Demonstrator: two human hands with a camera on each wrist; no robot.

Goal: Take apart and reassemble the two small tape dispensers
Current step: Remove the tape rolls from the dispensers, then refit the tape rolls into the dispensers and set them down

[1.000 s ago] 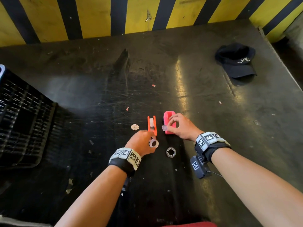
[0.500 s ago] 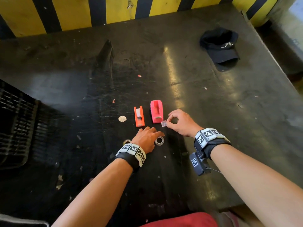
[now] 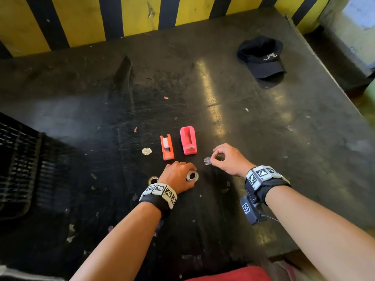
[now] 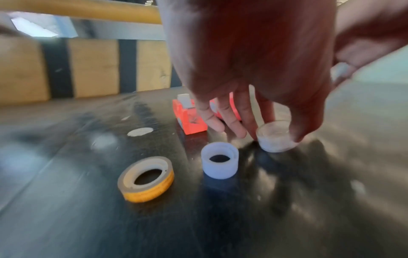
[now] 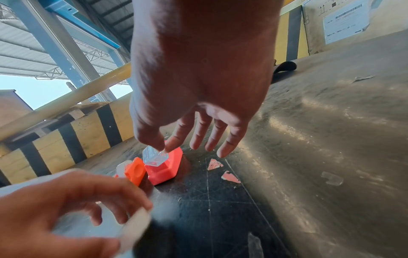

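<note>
An orange dispenser (image 3: 167, 148) and a pink dispenser (image 3: 188, 141) stand side by side on the dark table (image 3: 263, 138). The pink one's slot is bare. Just before them my left hand (image 3: 189, 171) grips a clear tape roll (image 3: 192, 176) between thumb and fingers, low over the table; the left wrist view shows that roll (image 4: 274, 137) too. My right hand (image 3: 212, 160) pinches a small clear hub (image 3: 207, 160), which sits at its fingertips (image 5: 164, 148) in the right wrist view. A yellow tape roll (image 4: 146, 179) and a white core (image 4: 220, 160) lie behind my left hand.
A small white disc (image 3: 146, 151) lies left of the orange dispenser. A black cap (image 3: 261, 57) rests at the far right. A black crate (image 3: 18, 159) stands off the left side. The table's edge runs along the right and near me.
My right hand has drawn the clear hub back from the pink dispenser. My left hand has left the parts it held on the table and taken hold of the clear roll.
</note>
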